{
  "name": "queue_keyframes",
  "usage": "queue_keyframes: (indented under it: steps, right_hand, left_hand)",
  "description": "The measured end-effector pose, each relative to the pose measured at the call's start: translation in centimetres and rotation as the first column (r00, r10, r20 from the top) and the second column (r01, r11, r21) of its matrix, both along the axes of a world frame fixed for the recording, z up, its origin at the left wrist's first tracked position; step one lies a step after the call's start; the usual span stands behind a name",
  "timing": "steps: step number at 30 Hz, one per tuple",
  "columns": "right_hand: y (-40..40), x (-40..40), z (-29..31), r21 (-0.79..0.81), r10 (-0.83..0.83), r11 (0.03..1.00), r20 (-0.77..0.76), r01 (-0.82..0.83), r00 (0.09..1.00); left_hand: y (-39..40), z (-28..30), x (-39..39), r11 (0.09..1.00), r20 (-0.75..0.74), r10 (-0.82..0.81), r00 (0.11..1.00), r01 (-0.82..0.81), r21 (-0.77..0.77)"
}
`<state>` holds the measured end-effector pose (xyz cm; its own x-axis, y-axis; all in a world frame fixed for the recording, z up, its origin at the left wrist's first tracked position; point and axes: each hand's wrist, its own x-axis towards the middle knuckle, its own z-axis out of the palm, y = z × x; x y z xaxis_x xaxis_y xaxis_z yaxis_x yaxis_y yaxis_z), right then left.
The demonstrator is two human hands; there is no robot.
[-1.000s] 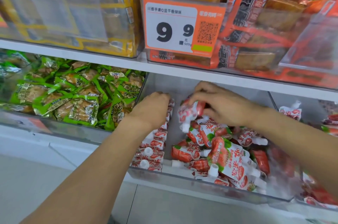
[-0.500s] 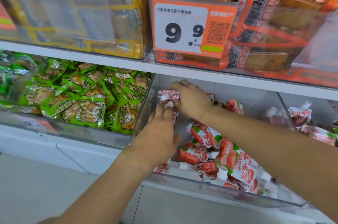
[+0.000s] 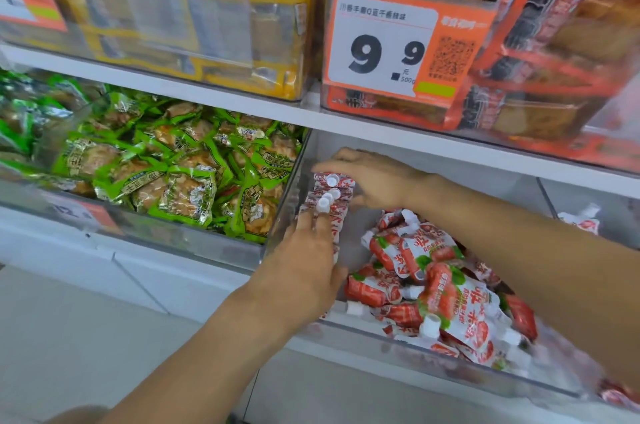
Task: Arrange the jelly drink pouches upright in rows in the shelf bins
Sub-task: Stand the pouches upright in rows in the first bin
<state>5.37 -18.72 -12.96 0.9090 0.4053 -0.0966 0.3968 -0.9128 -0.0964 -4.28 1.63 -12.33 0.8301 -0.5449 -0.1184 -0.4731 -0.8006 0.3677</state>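
The upright row of pouches point(image 3: 329, 196) is braced against the bin wall point(image 3: 289, 202) — front pressed by the flat-fingered left hand point(image 3: 304, 271), back cupped by the right hand point(image 3: 370, 177) — so that none can topple.

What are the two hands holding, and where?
Both hold the upright row of pouches: the right hand at its far end, the left hand pressing its near end.

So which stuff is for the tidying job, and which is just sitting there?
For the job: left hand, right hand, upright pouch row, loose pouches, clear bin.

Just there: green snack packs, price tag, orange packs, yellow packs.
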Motion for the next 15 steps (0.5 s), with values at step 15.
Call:
queue_keyframes:
  steps: [15]
  right_hand:
    - [-0.4, 1.0, 0.5, 0.309, -0.086, 0.941, -0.175, 0.138, 0.981]
  left_hand:
    - [0.0, -0.2, 0.1, 1.0, -0.023, 0.01, 1.0, -0.01, -0.005]
